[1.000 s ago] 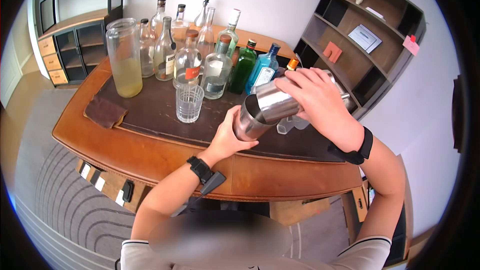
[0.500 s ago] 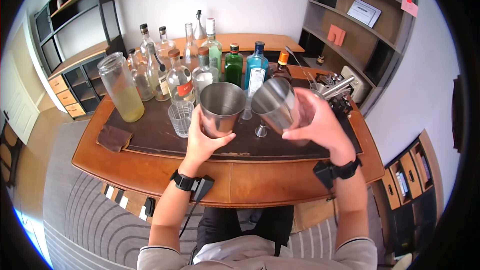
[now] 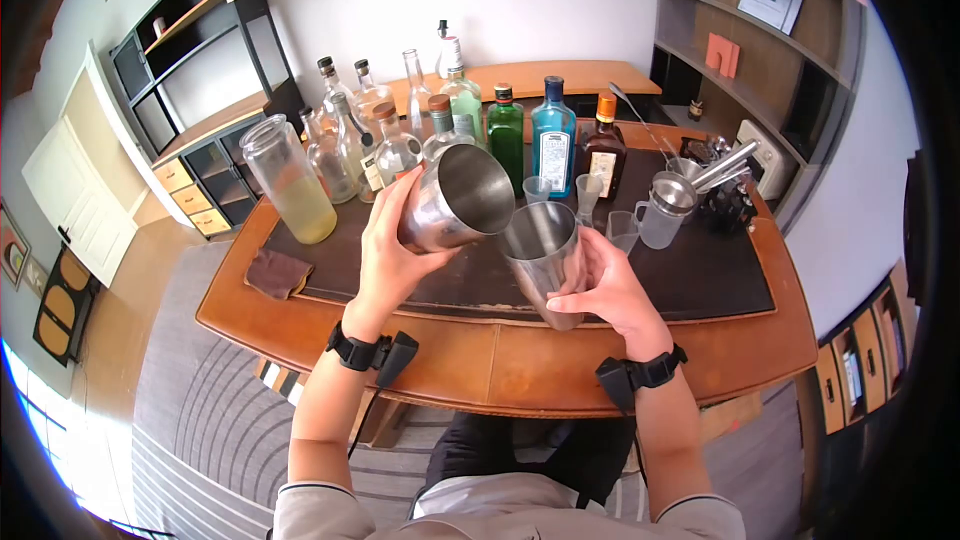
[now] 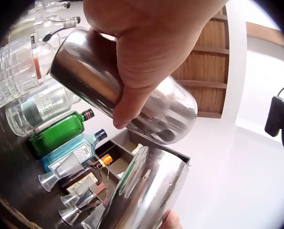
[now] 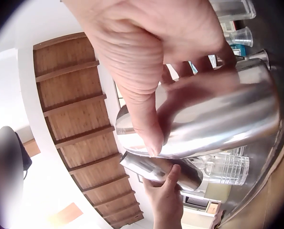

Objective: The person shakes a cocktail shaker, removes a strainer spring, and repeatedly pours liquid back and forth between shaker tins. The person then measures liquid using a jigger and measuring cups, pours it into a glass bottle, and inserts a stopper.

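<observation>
Desk front edge (image 3: 490,365) below hands (image 3: 388,245) (image 3: 618,292) gripping metal tins (image 3: 425,215) (image 3: 560,275); bottles (image 3: 506,148) farther back.

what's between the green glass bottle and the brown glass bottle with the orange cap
In the head view, a blue glass bottle with a dark blue cap stands between the green bottle and the brown bottle.

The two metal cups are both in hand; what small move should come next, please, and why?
Perhaps the left hand should tip the left cup slightly further toward the right cup: its mouth already leans that way, close to the right cup's open mouth.
</observation>
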{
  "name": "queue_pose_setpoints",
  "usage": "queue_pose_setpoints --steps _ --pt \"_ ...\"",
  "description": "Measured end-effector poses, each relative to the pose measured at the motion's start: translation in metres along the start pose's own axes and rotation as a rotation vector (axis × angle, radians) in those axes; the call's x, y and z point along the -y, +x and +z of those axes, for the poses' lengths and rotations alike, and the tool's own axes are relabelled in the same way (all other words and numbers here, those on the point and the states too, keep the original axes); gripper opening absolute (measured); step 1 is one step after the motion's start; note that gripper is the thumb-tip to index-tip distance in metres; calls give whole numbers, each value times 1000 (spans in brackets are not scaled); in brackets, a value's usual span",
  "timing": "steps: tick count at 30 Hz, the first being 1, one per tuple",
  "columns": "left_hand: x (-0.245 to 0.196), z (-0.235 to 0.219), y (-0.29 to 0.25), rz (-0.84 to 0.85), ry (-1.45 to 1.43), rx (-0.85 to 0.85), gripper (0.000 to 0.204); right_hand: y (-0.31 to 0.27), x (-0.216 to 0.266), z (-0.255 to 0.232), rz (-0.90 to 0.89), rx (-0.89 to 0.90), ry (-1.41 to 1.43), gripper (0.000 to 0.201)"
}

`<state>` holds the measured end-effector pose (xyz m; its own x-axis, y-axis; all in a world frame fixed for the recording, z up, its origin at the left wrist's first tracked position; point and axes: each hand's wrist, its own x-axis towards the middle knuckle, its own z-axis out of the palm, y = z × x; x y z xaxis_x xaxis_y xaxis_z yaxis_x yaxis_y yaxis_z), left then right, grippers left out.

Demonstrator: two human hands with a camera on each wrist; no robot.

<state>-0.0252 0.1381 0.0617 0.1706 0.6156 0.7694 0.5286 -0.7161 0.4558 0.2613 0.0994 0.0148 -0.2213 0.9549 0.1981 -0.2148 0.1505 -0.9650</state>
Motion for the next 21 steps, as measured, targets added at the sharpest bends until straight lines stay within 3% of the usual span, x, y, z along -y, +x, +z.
queue_pose_setpoints --steps 5,7,21 --pt "6 -7 2 32 131 72 96 -1 -18 -3 1 -11 -47 103" --pt "5 -10 5 172 277 104 96 -3 -20 -3 7 -4 -68 103" --pt "-12 -15 34 453 538 224 95 -8 -23 -3 12 18 10 104"
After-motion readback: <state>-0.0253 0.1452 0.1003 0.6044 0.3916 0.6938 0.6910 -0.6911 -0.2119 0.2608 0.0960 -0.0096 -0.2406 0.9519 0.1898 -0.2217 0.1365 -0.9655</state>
